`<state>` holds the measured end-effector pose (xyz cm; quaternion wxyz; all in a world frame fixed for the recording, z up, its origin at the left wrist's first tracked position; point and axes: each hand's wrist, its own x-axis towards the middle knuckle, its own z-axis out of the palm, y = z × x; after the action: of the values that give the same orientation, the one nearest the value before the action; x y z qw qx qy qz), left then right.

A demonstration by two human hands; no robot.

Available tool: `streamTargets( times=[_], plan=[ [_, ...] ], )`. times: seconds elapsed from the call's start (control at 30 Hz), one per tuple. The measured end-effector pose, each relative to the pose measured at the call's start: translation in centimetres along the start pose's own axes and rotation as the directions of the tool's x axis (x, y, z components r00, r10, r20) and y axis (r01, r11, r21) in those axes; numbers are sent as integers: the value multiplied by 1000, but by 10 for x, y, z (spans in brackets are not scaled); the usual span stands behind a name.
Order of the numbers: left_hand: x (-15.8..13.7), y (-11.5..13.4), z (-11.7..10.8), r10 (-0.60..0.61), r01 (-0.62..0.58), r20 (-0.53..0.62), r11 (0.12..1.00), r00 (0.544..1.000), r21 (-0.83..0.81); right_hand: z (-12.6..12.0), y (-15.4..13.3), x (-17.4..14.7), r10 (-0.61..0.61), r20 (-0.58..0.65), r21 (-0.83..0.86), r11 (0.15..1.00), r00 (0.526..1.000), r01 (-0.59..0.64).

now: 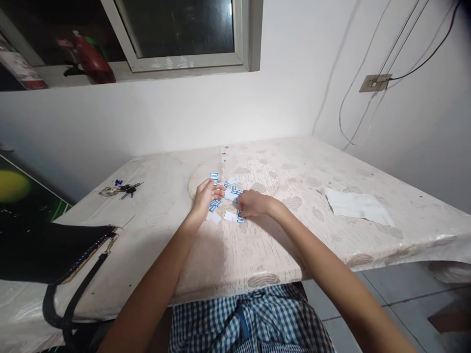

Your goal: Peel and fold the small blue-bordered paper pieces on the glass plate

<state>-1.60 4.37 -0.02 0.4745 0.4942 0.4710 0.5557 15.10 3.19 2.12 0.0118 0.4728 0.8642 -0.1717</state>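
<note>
Small white cards or paper pieces with blue printed outlines lie in a loose group on the table. My left hand (204,196) is closed with a blue-marked card (214,176) poking up past its thumb. More blue-marked pieces (215,205) lie just under its fingers. To the right, my right hand (253,202) has its fingers bent together on a card at the group's edge; the fingertips partly hide it. Between the hands lies another blue-marked card (231,194). Plain white pieces (230,216) lie nearer to me.
The table (257,250) has a patterned plastic cover. A white cloth or paper sheet (358,207) lies at the right. Keys (129,189) lie at the left, behind a black bag (55,252) with a strap. The wall with a window (180,29) stands behind.
</note>
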Motion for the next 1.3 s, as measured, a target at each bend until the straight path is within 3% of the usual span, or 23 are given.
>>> streamTargets(
  times=[0.1,0.23,0.3,0.4,0.57,0.77,0.9,1.17,1.3],
  plan=[
    [0,-1,0,-23,23,65,1000,998,2,-3,10,0,-88,-13,279,956,996,88],
    [-2,0,5,-68,88,195,992,978,-96,-12,20,-5,-186,-53,682,711,981,172],
    [-5,0,7,-101,141,248,979,964,-149,-17,22,-7,-163,-170,752,616,972,235],
    [-8,2,11,-170,241,331,952,928,-188,-19,22,-4,-72,-372,754,558,925,346],
    [-12,3,14,-278,431,457,860,845,-274,-7,19,12,58,-505,729,562,861,390],
    [-13,1,17,-281,432,444,856,850,-284,-2,14,16,129,-551,704,602,825,376],
    [-13,0,17,-296,434,430,860,853,-270,-4,13,15,123,-501,740,574,856,350],
    [-15,5,20,-344,469,387,832,856,-297,-6,19,14,113,-418,714,654,901,250],
    [-15,0,18,-319,472,471,845,822,-251,-11,20,6,20,-365,666,704,931,246]
  ],
)
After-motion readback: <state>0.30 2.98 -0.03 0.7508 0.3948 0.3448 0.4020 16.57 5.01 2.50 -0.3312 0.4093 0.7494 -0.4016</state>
